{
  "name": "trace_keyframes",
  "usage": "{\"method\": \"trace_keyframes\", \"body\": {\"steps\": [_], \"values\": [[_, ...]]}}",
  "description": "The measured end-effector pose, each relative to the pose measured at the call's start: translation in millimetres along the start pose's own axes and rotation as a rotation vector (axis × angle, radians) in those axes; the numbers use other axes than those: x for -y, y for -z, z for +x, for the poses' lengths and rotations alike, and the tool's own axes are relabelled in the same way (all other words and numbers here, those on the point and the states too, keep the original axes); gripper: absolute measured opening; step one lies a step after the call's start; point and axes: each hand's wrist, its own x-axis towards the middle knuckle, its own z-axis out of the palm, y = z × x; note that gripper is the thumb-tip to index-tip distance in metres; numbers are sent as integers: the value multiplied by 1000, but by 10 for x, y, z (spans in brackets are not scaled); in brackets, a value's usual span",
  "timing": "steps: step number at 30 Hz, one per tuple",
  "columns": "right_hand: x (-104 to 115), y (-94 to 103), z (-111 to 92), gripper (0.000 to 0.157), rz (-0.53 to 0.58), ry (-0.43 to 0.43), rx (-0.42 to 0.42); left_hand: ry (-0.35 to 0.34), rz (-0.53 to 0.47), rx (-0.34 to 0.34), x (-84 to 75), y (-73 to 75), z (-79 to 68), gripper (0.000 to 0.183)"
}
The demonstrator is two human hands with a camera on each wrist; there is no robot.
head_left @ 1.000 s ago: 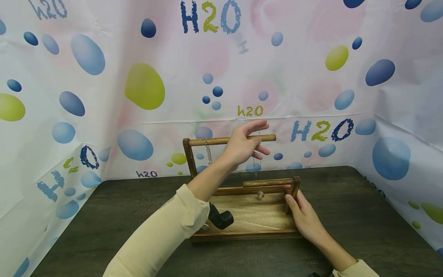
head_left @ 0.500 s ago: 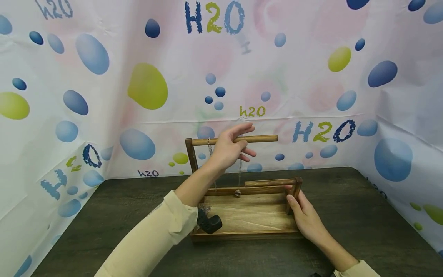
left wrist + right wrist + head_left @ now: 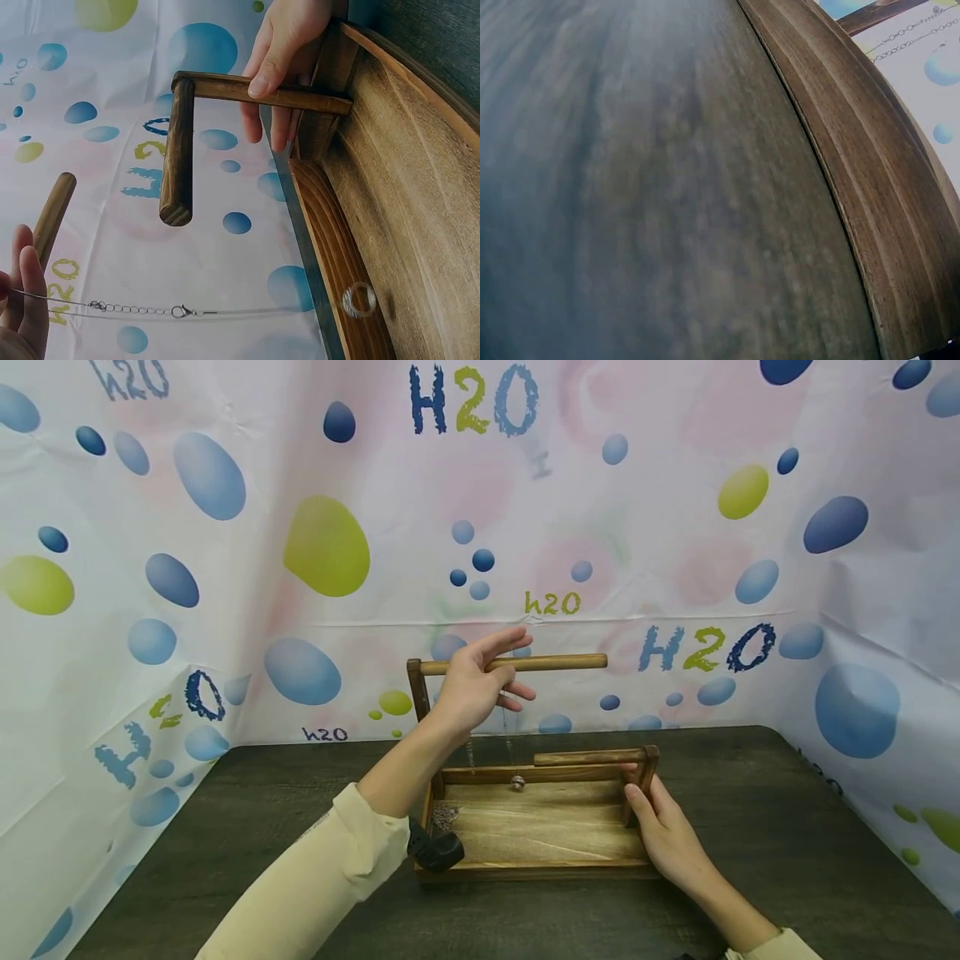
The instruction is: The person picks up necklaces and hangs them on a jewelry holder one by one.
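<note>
A wooden jewelry stand (image 3: 540, 832) has a tray base, a tall upper bar (image 3: 564, 662) and a shorter lower bar (image 3: 588, 757). My left hand (image 3: 474, 685) is at the upper bar, fingers spread and mostly straight. A thin silver necklace (image 3: 139, 308) runs from those fingers; its round pendant (image 3: 517, 782) hangs near the tray's back edge. On the right, my right hand (image 3: 663, 827) grips the post (image 3: 225, 88) of the lower bar, thumb in front and fingers behind. A second chain (image 3: 470, 752) hangs farther left, partly hidden by my left arm.
A small heap of silver chain (image 3: 444, 815) lies in the tray's left corner. The stand sits on a dark wooden table (image 3: 315, 827), with a white patterned sheet (image 3: 645, 527) behind it. A black wrist camera (image 3: 437, 850) on my left arm overlaps the tray's front left corner.
My left hand has moved left along the upper bar, bringing the necklace and its pendant with it. The right hand keeps its grip on the post.
</note>
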Motion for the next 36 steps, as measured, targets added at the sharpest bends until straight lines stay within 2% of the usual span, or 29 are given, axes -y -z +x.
{"method": "trace_keyframes", "body": {"steps": [9,20,25,36], "values": [[-8,3,-3,40,3,-9,4,5,-19,-17,-2,42,-68,50],[-6,3,-9,40,-4,-5,-2,-39,-20,-23,39,52,-144,44],[-6,0,-13,40,-2,-5,-1,-37,-15,-27,53,45,-213,41],[-5,2,-13,41,14,-12,4,-30,8,-26,210,26,-307,32]]}}
